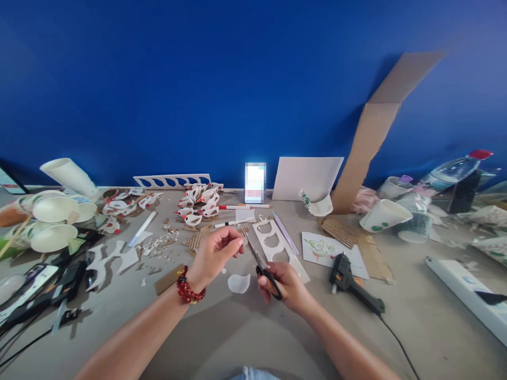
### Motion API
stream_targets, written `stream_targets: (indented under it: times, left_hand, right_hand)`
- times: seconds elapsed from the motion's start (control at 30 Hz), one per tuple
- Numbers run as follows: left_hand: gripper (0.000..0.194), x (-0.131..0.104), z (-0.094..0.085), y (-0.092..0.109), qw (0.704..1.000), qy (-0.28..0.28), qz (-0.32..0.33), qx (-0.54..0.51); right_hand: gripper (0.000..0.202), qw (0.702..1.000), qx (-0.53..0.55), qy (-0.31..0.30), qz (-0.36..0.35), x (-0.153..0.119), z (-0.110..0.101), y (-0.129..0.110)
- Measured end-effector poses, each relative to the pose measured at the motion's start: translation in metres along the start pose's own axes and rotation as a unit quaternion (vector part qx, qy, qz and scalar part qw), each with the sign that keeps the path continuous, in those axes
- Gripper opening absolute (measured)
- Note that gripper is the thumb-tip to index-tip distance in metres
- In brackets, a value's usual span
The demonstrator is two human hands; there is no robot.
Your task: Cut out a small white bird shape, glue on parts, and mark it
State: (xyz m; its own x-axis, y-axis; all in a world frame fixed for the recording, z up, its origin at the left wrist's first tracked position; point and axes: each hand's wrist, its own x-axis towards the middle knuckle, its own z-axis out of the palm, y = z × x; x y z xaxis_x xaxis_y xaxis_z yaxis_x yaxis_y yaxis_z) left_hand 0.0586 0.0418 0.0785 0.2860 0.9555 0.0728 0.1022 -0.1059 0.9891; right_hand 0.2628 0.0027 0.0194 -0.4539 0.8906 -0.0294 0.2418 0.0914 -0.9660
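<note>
Left hand (216, 254) is pinching a small pale piece (245, 241); right hand (289, 286) is gripping scissors (260, 259), whose long axis is slanting forward-left, tips beside the piece. Towards the tabletop's (198, 343) near edge, a white cutout (238, 284) is lying flat, closer to the right fingers.

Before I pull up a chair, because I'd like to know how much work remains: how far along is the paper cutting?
Apparently done: the clustered white shapes with red tips, and the holes cut in the white sheet. In hand: scissors in the right hand, a small pale piece in the left hand. Probably left: the loose white teardrop-like piece shows no red. I can't tell the total.
</note>
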Motion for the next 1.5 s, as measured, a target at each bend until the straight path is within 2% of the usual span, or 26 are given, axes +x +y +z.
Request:
stream_targets:
  times: [0.57,1.23,1.5]
  left_hand:
    - [0.014,0.0006,-0.0025,-0.0023,1.0,0.017,0.008,0.007]
    - [0.014,0.0021,-0.0037,-0.0054,0.999,0.035,0.006,0.011]
    - [0.016,0.0011,-0.0047,-0.0055,0.998,0.045,0.014,0.046]
  right_hand:
    - [0.051,1.0,0.012,0.0,0.016,0.0008,-0.0011,-0.0039]
    - [0.052,1.0,-0.014,-0.003,-0.004,0.0011,-0.0024,-0.0003]
    - [0.052,1.0,-0.016,0.0,-0.001,0.0008,-0.0024,-0.0031]
